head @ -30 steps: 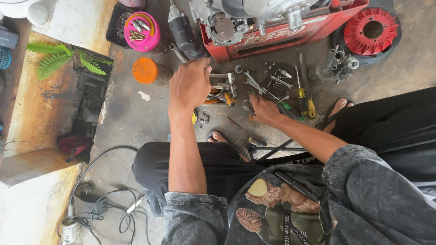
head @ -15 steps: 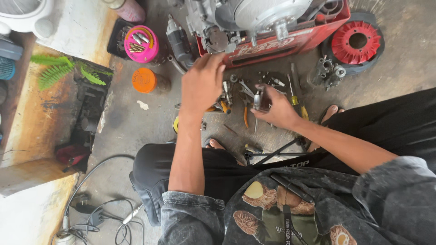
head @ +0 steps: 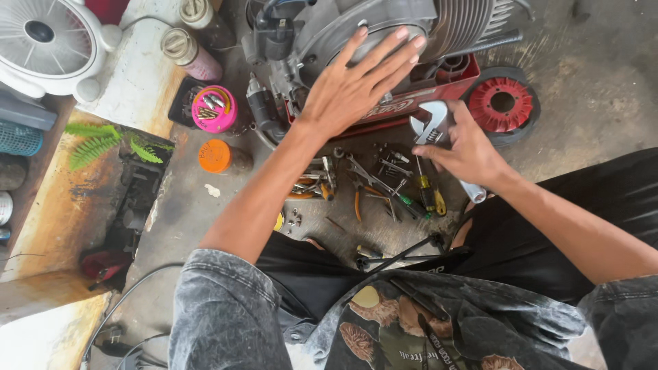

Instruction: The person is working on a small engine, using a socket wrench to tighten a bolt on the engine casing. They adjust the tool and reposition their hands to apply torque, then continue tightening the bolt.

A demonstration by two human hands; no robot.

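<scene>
My left hand [head: 356, 82] lies flat, fingers spread, on the round grey casing of a small engine [head: 329, 27] that rests on a red tray [head: 445, 89]. My right hand [head: 469, 147] grips a silver adjustable wrench [head: 432, 123], its jaw raised toward the red tray's front edge. Below both hands, loose hand tools [head: 377, 185] lie scattered on the concrete floor: spanners, pliers and screwdrivers with yellow and green handles.
A red finned wheel part [head: 502, 104] lies right of the tray. A pink tub of small parts [head: 214, 109] and an orange cap [head: 215, 156] sit to the left. Two spray cans [head: 188, 51] and a white fan [head: 44, 41] stand at top left.
My left hand has risen from the tool pile onto the engine casing. My right hand has picked up the wrench and lifted it toward the tray. The camera has moved closer.
</scene>
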